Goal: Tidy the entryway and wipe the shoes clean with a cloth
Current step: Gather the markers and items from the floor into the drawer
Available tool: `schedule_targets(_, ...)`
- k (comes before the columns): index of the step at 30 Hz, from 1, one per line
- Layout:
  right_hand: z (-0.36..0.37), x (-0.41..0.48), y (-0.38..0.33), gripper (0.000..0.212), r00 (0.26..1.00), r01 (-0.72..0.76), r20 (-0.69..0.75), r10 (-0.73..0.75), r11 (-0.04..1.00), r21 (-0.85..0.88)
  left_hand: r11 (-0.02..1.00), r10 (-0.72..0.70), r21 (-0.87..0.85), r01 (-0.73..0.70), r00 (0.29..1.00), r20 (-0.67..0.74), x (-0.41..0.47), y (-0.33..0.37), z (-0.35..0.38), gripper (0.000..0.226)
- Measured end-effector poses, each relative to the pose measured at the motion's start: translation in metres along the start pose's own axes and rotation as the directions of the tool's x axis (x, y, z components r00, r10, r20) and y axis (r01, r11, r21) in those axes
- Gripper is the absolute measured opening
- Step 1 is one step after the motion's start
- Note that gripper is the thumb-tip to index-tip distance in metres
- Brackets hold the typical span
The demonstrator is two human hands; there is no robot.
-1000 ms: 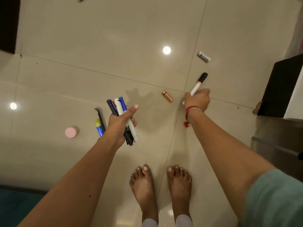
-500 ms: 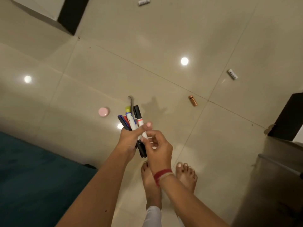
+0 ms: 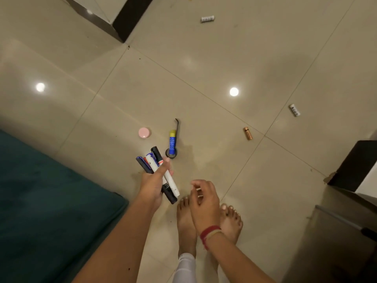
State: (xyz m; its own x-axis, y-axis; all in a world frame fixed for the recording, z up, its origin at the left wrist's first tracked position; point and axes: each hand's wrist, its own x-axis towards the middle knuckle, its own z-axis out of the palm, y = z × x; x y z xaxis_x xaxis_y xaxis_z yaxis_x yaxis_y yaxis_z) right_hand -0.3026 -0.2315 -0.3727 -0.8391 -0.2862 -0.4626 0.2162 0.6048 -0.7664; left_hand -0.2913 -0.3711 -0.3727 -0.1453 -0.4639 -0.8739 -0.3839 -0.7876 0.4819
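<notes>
The left hand (image 3: 152,185) has its fingers clamped around a bundle of markers (image 3: 161,176), above the tiled floor (image 3: 204,68). The right hand (image 3: 205,203) hangs just beside, fingers apart, empty. A glue stick (image 3: 172,141) lies ahead.

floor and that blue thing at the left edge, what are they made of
Floor: looks like glazed ceramic or polished stone tile, beige and glossy; thin grout lines and mirrored ceiling lights show it. Blue thing: teal, matte, no reflections, so probably fabric, a mat or cushion; its texture is too dim to tell.
</notes>
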Motion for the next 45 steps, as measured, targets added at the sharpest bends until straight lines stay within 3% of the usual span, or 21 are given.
schedule_targets(4,-0.038,-0.011,-0.019,0.026,0.996,-0.072,-0.056,0.07,0.997,-0.03,0.998,-0.067,-0.02,0.067,0.998,0.02,-0.04,0.022,0.0,0.011)
schedule_targets(7,-0.079,-0.027,-0.055,0.011,0.991,-0.113,-0.077,0.108,0.991,-0.065,0.993,-0.119,0.026,0.117,0.991,0.065,-0.096,0.049,0.0,0.014)
schedule_targets(13,-0.189,-0.081,-0.161,0.018,0.981,-0.122,0.127,0.148,0.972,-0.199,0.963,-0.218,0.187,0.192,0.967,0.132,-0.238,0.119,-0.004,0.012)
schedule_targets(15,-0.225,-0.107,-0.193,0.018,0.979,-0.114,0.136,0.151,0.962,-0.249,0.951,-0.235,0.248,0.184,0.952,0.195,-0.283,0.144,-0.001,0.011)
schedule_targets(20,-0.289,-0.179,-0.251,0.014,0.985,-0.172,-0.038,0.168,0.961,-0.217,0.921,-0.149,0.389,0.008,0.931,0.333,-0.374,0.192,0.014,0.011)
schedule_targets(24,-0.303,-0.238,-0.272,0.005,0.935,-0.316,-0.22,0.278,0.935,-0.159,0.861,-0.152,0.504,-0.075,0.906,0.395,-0.409,0.207,0.013,0.011)
schedule_targets(28,-0.29,-0.31,-0.285,0.019,0.783,-0.455,-0.44,0.439,0.887,0.076,0.76,-0.142,0.626,-0.173,0.896,0.421,-0.432,0.213,-0.009,0.013)
schedule_targets(33,-0.261,-0.393,-0.296,0.043,0.55,-0.356,-0.638,0.54,0.842,0.406,0.63,-0.149,0.728,-0.269,0.879,0.454,-0.453,0.209,-0.034,0.022)
schedule_targets(39,-0.216,-0.484,-0.283,0.04,0.293,-0.215,-0.681,0.672,0.74,0.637,0.368,-0.259,0.842,-0.394,0.826,0.5,-0.491,0.164,-0.042,0.023)
schedule_targets(45,-0.162,-0.584,-0.248,0.037,0.014,-0.158,-0.526,0.85,0.521,0.839,0.103,-0.489,0.818,-0.567,0.687,0.538,-0.538,0.079,-0.045,0.023)
